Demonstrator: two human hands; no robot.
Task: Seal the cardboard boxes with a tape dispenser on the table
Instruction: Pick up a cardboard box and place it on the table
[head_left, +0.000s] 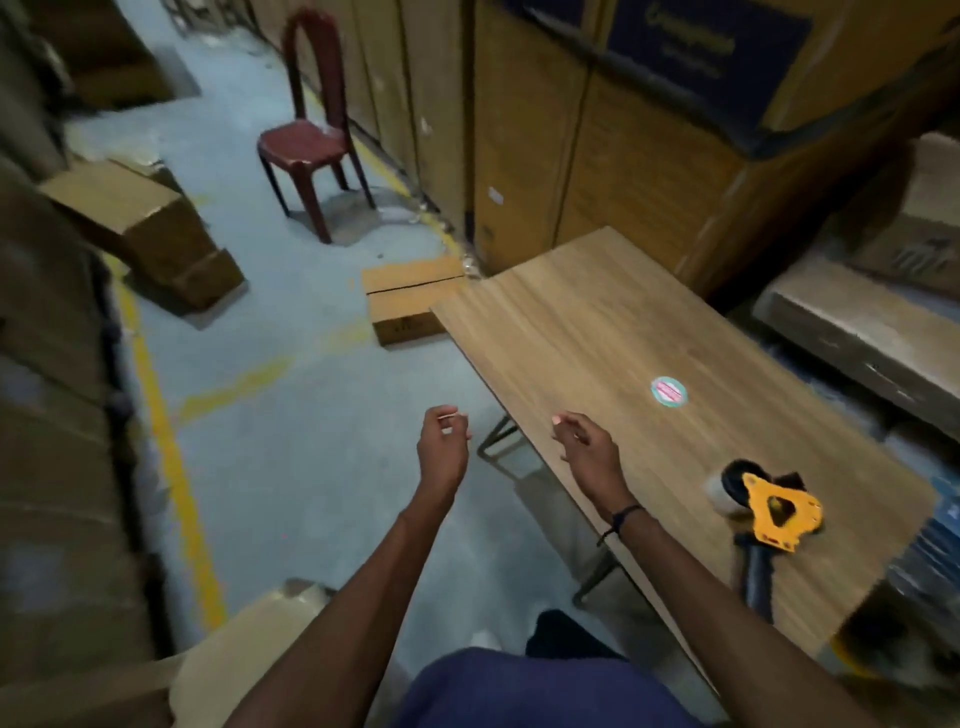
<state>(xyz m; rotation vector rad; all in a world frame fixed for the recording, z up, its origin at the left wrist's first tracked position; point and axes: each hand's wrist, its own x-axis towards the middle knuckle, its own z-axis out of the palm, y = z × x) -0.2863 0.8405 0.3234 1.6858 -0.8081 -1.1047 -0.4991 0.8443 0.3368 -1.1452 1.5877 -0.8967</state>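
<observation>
Tape dispenser (769, 512) near desk (623, 332) edge, easily knocked off; both hands' fingers (566, 423) loosely curled, holding nothing.

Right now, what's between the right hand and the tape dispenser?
Only bare table between the right hand and the tape dispenser, in the head view.

A dark red plastic chair (306, 140) stands on the grey concrete floor (291, 415), near painted yellow lines (171, 452).

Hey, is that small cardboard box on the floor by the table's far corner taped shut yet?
Not visibly taped. The small box has its flaps folded down, with a dark open seam across the top.
</observation>
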